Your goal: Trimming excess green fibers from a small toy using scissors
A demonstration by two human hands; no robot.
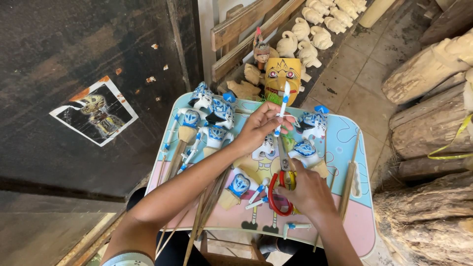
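- Now the left hand (259, 127) pinches a small white-and-blue puppet arm piece (283, 106) upright between its fingertips, over the far middle of the small table (345, 148); the fingers are closed on it.
- Meanwhile the right hand (308, 193) is clamped on the red handles of the scissors (283, 170); the blades point up toward the lower end of the piece, and seem slightly apart, though I cannot tell exactly.
- As I judge it, the step in hand is trimming at the lower end of the arm piece; the next move calls for a steady hold, and for the blades to meet only the thread or the tip, not the paint.
- Counted on the table: about seven blue-and-white wooden puppets (217, 120), some half hidden by the hands; three loose arm pieces (297, 226) lie near the near edge; several thin bamboo sticks (347, 184) lie at left and right.
- Beyond the table, far: one yellow painted mask (282, 74); about a dozen unpainted carved figures (308, 37), the count is not sure.
- At right lie rough logs (423, 74), four or so; at left one photo print (96, 111) sticks on the dark wall.
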